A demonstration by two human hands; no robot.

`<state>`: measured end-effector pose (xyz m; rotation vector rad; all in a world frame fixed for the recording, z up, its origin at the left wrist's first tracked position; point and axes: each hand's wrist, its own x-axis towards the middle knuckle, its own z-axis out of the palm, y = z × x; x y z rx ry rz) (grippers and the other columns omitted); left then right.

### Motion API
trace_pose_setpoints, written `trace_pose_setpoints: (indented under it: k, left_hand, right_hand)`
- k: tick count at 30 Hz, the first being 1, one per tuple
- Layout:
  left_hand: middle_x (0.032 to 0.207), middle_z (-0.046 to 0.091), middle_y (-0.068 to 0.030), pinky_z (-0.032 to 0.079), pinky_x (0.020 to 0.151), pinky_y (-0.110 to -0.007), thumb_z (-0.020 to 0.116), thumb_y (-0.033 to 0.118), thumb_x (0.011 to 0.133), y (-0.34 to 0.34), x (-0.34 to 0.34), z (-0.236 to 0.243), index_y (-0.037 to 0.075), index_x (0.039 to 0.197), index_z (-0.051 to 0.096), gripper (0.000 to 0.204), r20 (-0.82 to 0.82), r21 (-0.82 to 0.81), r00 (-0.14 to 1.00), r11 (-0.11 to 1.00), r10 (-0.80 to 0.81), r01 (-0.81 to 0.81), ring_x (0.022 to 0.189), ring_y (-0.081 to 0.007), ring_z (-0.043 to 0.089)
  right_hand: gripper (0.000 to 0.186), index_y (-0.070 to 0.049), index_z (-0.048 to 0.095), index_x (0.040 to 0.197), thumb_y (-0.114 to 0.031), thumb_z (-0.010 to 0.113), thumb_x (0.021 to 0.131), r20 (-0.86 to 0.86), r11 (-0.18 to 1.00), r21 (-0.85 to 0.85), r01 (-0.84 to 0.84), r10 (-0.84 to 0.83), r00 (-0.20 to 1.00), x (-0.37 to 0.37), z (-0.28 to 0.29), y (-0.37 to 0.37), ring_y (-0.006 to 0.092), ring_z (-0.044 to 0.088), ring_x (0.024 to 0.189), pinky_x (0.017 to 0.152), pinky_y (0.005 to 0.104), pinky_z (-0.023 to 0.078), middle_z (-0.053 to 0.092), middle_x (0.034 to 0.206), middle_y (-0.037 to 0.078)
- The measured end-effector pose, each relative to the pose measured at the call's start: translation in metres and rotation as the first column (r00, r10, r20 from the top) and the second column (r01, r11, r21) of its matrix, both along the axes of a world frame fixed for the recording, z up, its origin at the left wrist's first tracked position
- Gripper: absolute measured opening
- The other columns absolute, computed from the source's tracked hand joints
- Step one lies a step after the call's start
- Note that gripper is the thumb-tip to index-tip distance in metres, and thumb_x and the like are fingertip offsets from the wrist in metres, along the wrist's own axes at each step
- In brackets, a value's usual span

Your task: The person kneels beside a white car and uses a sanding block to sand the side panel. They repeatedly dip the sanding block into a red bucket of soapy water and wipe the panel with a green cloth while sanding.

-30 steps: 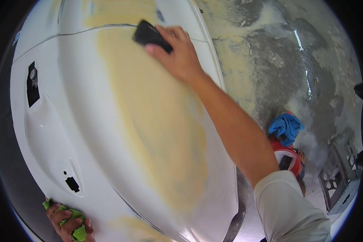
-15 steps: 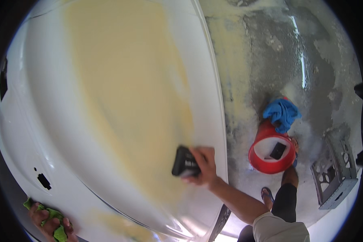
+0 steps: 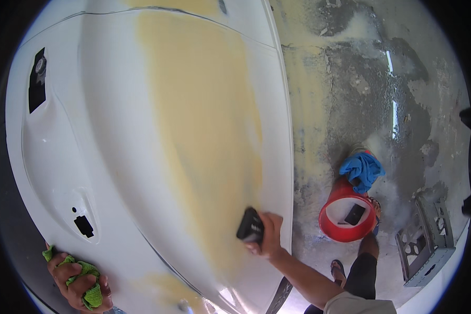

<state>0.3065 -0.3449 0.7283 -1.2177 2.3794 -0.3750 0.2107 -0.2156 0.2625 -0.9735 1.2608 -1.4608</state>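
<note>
My right hand [image 3: 268, 235] grips a black sanding block [image 3: 250, 225], which rests on the yellowish filler patch [image 3: 204, 120] of a white car body panel [image 3: 115, 94]. It lies near the panel's right edge. In my left hand [image 3: 74, 276], at the lower left, the fingers are closed around a green cloth [image 3: 92, 295]. That hand is by the panel's left side, just below a small dark cutout [image 3: 83, 226]. Farther up the left side is a longer dark opening [image 3: 37, 81].
Right of the panel, on the wet, stained concrete floor [image 3: 345, 94], a red bucket [image 3: 324, 226] holds whitish liquid and a dark block [image 3: 355, 214]. A blue cloth [image 3: 362, 170] hangs at its far side. A grey metal bracket [image 3: 429, 267] stands farther right, beyond my legs.
The view has shifted, so more of the panel's far seam and left opening shows. My right hand and sanding block sit slightly lower in the picture. Both hands keep their holds.
</note>
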Motion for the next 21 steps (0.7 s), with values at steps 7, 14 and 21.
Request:
trace_pose_setpoints:
  k: [7, 14, 21]
  left_hand:
    - [0.114, 0.052, -0.0127, 0.039, 0.102, -0.067, 0.066, 0.015, 0.079, -0.004, 0.002, 0.003, 0.011, 0.099, 0.054, 0.024, 0.058, 0.014, 0.997, 0.999, -0.041, 0.04, 0.122, -0.046, 0.049]
    - [0.118, 0.053, -0.0133, 0.039, 0.104, -0.066, 0.067, 0.013, 0.083, -0.003, 0.005, 0.002, 0.008, 0.098, 0.054, 0.02, 0.059, -0.017, 0.995, 0.997, -0.076, 0.077, 0.126, -0.0456, 0.049]
    - [0.12, 0.052, -0.0129, 0.037, 0.107, -0.067, 0.069, 0.016, 0.085, -0.005, 0.014, 0.014, 0.009, 0.098, 0.053, 0.021, 0.074, 0.031, 0.995, 0.997, -0.067, 0.065, 0.128, -0.0453, 0.047]
  right_hand:
    - [0.063, 0.005, 0.054, 0.132, -0.043, 0.071, 0.095, -0.054, 0.977, -0.095, 0.191, -0.196, 0.979, -0.063, 0.009, -0.289, 0.0426, 0.05, 0.117, 0.102, 0.0508, 0.043, 0.053, 0.126, 0.025]
    - [0.066, 0.001, 0.054, 0.137, -0.041, 0.075, 0.091, 0.013, 0.969, -0.194, 0.151, -0.151, 0.988, -0.048, -0.016, -0.224, 0.042, 0.05, 0.116, 0.103, 0.0494, 0.04, 0.053, 0.126, 0.021]
    - [0.09, 0.002, 0.051, 0.143, -0.059, 0.078, 0.082, 0.047, 0.986, -0.162, -0.042, 0.05, 0.998, 0.019, -0.053, 0.068, 0.0395, 0.053, 0.116, 0.1, 0.0543, 0.04, 0.054, 0.127, 0.021]
